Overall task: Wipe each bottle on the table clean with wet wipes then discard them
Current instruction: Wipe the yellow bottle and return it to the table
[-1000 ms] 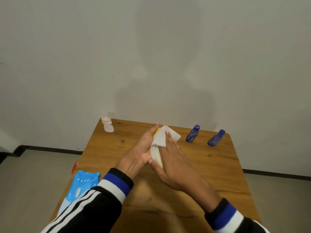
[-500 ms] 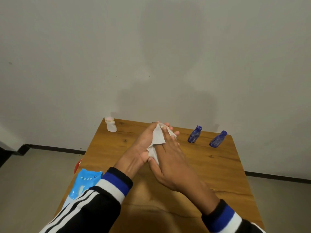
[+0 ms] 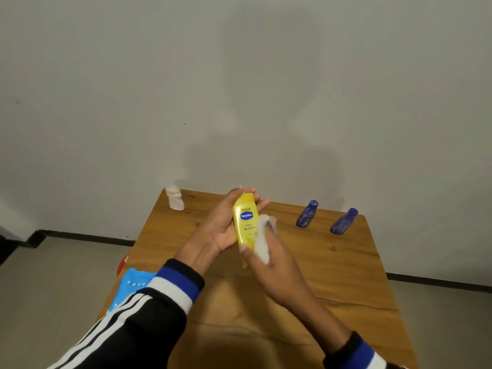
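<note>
My left hand [image 3: 222, 225] holds a yellow lotion bottle [image 3: 245, 222] upright above the middle of the wooden table [image 3: 332, 275], label facing me. My right hand [image 3: 277, 265] grips a white wet wipe [image 3: 262, 241] pressed against the bottle's lower right side. Two dark blue bottles [image 3: 306, 217] [image 3: 343, 221] stand tilted near the far right edge. A small white bottle [image 3: 174, 199] stands at the far left corner.
A blue wet wipes pack [image 3: 130, 286] lies at the table's left edge, partly hidden by my left sleeve. Something red [image 3: 123, 263] shows just below that edge on the floor side. A plain wall rises behind the table.
The wipe slid from the top of the bottle down to its lower right side, uncovering the yellow label. My right hand drew back toward me with it.
</note>
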{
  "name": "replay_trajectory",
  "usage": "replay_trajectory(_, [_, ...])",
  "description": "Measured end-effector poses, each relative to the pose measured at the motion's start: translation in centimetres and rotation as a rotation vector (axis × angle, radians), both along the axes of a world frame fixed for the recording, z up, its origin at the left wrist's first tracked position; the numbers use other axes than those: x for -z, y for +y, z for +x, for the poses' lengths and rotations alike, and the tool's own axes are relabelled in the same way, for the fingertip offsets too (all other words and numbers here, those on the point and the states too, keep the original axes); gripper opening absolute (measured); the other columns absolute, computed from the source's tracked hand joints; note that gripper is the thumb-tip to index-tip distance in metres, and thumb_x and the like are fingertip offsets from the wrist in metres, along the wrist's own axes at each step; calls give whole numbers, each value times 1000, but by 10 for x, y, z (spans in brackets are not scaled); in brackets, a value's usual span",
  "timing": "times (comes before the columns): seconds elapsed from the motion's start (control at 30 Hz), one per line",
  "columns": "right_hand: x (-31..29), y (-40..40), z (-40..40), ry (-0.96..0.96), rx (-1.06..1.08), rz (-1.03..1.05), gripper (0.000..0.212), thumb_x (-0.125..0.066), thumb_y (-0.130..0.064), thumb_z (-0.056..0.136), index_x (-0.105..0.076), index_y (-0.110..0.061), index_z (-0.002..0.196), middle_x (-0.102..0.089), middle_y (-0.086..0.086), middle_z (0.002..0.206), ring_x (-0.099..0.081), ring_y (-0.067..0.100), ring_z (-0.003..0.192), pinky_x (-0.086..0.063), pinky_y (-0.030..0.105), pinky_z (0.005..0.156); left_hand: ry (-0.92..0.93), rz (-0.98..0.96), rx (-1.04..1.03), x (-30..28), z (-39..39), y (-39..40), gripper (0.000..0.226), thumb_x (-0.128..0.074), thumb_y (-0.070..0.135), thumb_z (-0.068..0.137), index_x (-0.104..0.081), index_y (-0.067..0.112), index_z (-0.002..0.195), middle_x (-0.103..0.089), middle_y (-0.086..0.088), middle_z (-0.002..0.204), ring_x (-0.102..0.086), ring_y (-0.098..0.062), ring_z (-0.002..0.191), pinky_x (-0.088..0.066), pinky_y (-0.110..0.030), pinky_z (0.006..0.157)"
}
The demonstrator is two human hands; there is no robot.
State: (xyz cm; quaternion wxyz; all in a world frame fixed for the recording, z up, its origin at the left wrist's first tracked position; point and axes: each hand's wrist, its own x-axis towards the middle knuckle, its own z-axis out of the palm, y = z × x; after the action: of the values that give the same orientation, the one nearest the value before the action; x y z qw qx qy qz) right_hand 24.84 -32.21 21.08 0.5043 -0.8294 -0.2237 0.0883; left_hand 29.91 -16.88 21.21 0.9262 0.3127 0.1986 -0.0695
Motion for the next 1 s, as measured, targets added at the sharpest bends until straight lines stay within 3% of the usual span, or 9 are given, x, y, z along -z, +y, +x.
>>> replay_trajectory(0.13, [2,-1,29,606,165,405,26,-70,-27,91,-69,-17,115,-77,5,102,-74,23,94,-59,47,84,-56,148,29,-3,4,-7,30,-58,32,97,-66,7,112,-75,-11,100,-70,-28,112,-57,-40,85])
replay_trajectory(0.2, [0,-4,35,665,146,498,30,-72,-23,89,-68,-13,117,-76,9,104,-74,27,95,-60,45,80,-40,236,17,-7,5,-8,41,-58,39,98,-62,6,122,-75,-13,109,-70,-27,110,-61,-39,82])
replay_trajectory(0.33, [-4,-7,46,133,257,204,15,-70,-27,91,-70,-17,103,-74,-5,82,-70,6,74,-51,11,62,-29,326,-39,-10,0,-12,68,-69,50,85,-53,9,137,-71,-12,112,-71,-26,102,-60,-45,87])
replay_trajectory(0.43, [-7,0,35,-324,226,-36,9,-68,-19,91,-61,-14,89,-52,-18,72,-52,0,60,-37,4,54,-78,259,-135,-6,-3,-24,82,-74,53,75,-43,22,145,-70,-8,124,-70,-22,109,-59,-42,87])
replay_trajectory(0.5, [-6,7,15,-348,7,28,17,-59,-12,92,-64,-7,108,-61,-11,94,-57,-2,86,-41,4,75,-96,211,-180,-10,-1,-26,77,-70,60,75,-46,31,142,-70,-10,127,-73,-24,103,-58,-42,84])
replay_trajectory(0.57, [2,7,-1,-378,-152,1,36,-50,-15,93,-58,-7,127,-59,2,127,-53,12,122,-42,27,104,-106,151,-192,-14,-1,-18,65,-61,69,78,-52,39,135,-71,-9,125,-72,-27,108,-57,-46,83])
replay_trajectory(0.63, [8,4,-8,-466,-199,-89,42,-48,-25,98,-51,-10,137,-48,3,146,-36,16,141,-31,42,116,-130,75,-137,-12,-4,-7,65,-47,77,82,-56,39,134,-73,-9,123,-69,-31,115,-55,-56,90])
replay_trajectory(0.83, [-19,17,14,-544,-138,-344,84,-37,-61,96,1,-17,157,1,3,165,17,13,150,-2,39,123,-233,-155,202,5,-21,-24,87,-32,90,79,-45,36,147,-54,-13,148,-50,-38,137,-29,-72,111])
replay_trajectory(1.0, [-23,17,11,-607,-235,-456,85,-33,-63,98,1,-13,158,3,6,166,15,16,151,-2,42,124,-239,-102,83,-5,-11,-9,88,-38,87,78,-55,25,138,-68,-11,129,-60,-37,127,-34,-74,105])
